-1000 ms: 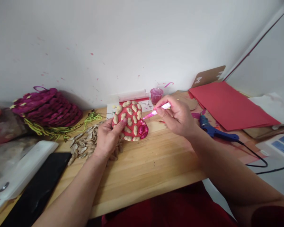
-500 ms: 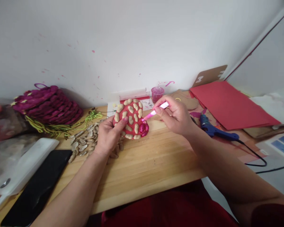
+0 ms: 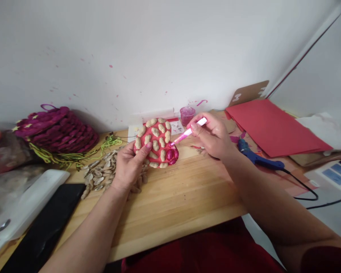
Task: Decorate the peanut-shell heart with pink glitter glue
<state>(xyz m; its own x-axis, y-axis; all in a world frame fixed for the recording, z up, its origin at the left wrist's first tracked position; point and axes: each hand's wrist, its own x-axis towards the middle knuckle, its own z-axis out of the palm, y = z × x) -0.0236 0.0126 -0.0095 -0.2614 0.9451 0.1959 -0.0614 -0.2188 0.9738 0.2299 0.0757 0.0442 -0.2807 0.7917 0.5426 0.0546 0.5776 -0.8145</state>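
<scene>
A matt red backing (image 3: 158,158) in the left grip (image 3: 127,165) carries rough peanuts (image 3: 155,132) and a glossy pink patch (image 3: 172,156); the brush (image 3: 197,126) in the right grip (image 3: 213,135) looks smooth, plastic. Below both, smooth wooden tabletop (image 3: 173,212).

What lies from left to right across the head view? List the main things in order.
Purple bundle, left hand, peanut-covered piece, right hand, blue glue gun, white box.
</scene>
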